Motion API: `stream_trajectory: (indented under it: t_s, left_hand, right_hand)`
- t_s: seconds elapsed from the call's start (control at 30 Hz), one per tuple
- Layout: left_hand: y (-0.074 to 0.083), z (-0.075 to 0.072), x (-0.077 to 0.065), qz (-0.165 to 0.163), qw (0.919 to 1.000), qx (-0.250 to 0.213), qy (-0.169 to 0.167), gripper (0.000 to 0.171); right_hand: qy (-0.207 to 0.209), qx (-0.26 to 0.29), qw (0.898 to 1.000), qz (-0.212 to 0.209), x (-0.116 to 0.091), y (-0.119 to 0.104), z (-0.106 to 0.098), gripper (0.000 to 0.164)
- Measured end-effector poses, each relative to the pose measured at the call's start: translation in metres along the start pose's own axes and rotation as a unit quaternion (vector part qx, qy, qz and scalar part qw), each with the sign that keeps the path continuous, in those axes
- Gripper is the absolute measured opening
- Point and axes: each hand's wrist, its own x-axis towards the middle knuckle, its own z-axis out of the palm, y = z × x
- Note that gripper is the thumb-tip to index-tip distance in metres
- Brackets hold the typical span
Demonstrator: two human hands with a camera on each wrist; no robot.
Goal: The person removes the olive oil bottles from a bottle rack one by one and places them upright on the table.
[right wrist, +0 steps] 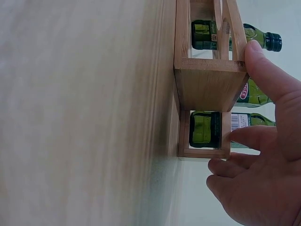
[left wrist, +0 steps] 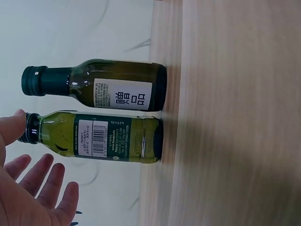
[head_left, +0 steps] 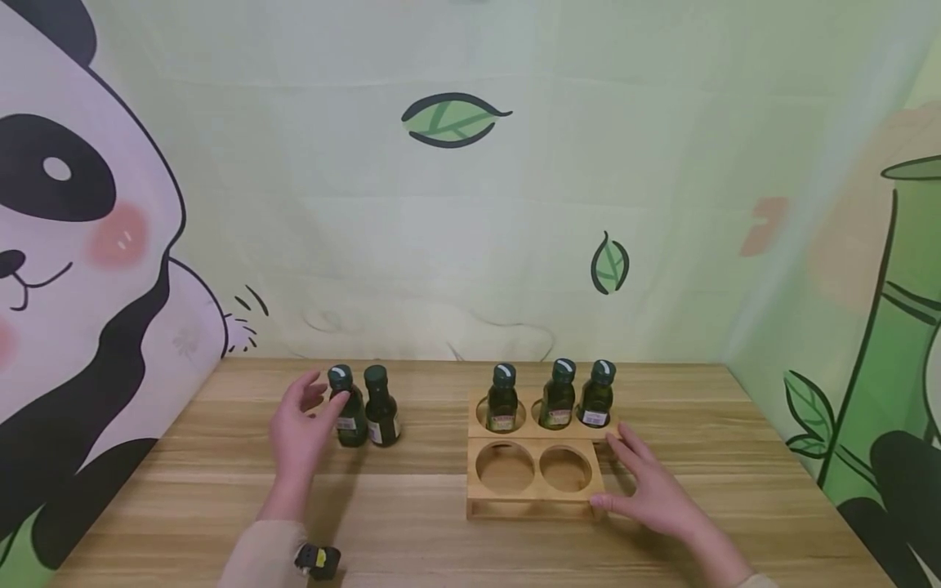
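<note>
On the left, a green glass bottle with a dark cap [head_left: 351, 412] stands upright beside a second, darker bottle [head_left: 382, 408]. My left hand [head_left: 303, 420] is around the near side of the first bottle, fingers spread; its thumb [left wrist: 13, 126] is at the cap, and I cannot tell whether it touches. To the right is a two-tier wooden bottle rack [head_left: 537, 438]. Its back row holds three green bottles: one at left [head_left: 503, 400], one in the middle [head_left: 559, 396], one at right [head_left: 597, 396]. My right hand [head_left: 654, 490] rests against the rack's right side, thumb on the front corner, fingers at the back tier.
In the rack's front row are two round holes, a left one [head_left: 505, 467] and a right one [head_left: 565, 469], with no bottles in them. A wood-grain table [head_left: 397, 531] lies beneath everything. Behind it hangs a cloth printed with leaves [head_left: 456, 120] and a panda [head_left: 147, 188].
</note>
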Motion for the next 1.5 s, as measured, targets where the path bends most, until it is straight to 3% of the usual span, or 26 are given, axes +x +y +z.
stream_trajectory:
  t_s: [0.37,0.57,0.83,1.07,1.5]
  left_hand:
    - [0.0,-0.007,-0.009,0.013,0.9998,0.013,0.013,0.053]
    - [0.007,-0.007,-0.015,0.037,0.999,0.014,0.022,0.049]
    - [0.014,-0.003,-0.023,0.058,0.9977,0.026,0.021,0.048]
    - [0.016,0.002,-0.028,0.084,0.9964,0.006,0.013,0.048]
    - [0.023,0.022,-0.043,0.123,0.9923,-0.01,0.0,0.047]
  right_hand:
    - [-0.004,-0.003,1.0,0.004,0.002,0.002,0.001,0.099]
    - [-0.002,-0.005,1.0,0.003,0.002,0.002,0.001,0.099]
    - [-0.001,0.003,1.0,-0.001,0.001,0.002,0.001,0.098]
    - [0.003,0.002,1.0,-0.006,0.001,0.003,0.001,0.097]
    - [-0.004,-0.001,1.0,0.003,0.001,0.001,-0.001,0.098]
